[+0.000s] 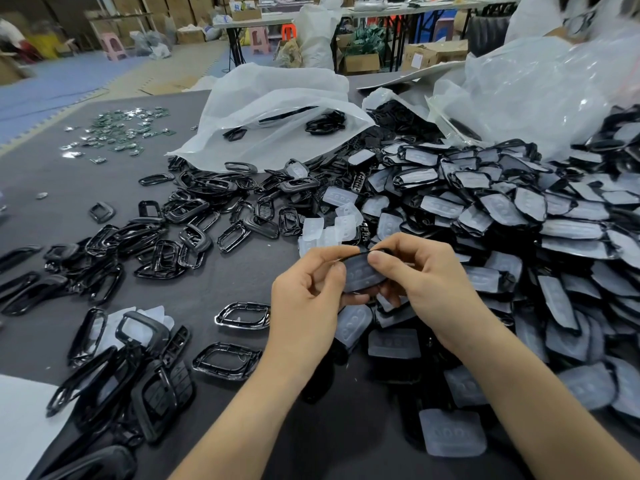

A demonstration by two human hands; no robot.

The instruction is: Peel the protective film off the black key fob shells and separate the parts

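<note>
Both hands hold one black key fob shell [358,274] above the grey table [214,282], its film-covered face toward me. My left hand [308,289] grips its left end, thumb on top and fingers underneath. My right hand [420,275] pinches its upper right edge with thumb and forefinger. A large heap of film-covered shells [519,209] fills the right side. Bare black frames [194,216] lie scattered to the left, and peeled translucent films [329,223] sit just beyond my hands.
White plastic bags [273,112] lie open at the back of the table. Small green circuit boards [121,129] are spread at the far left. More shell parts [138,368] lie at the near left beside a white sheet [20,420]. Boxes, stools and tables stand behind.
</note>
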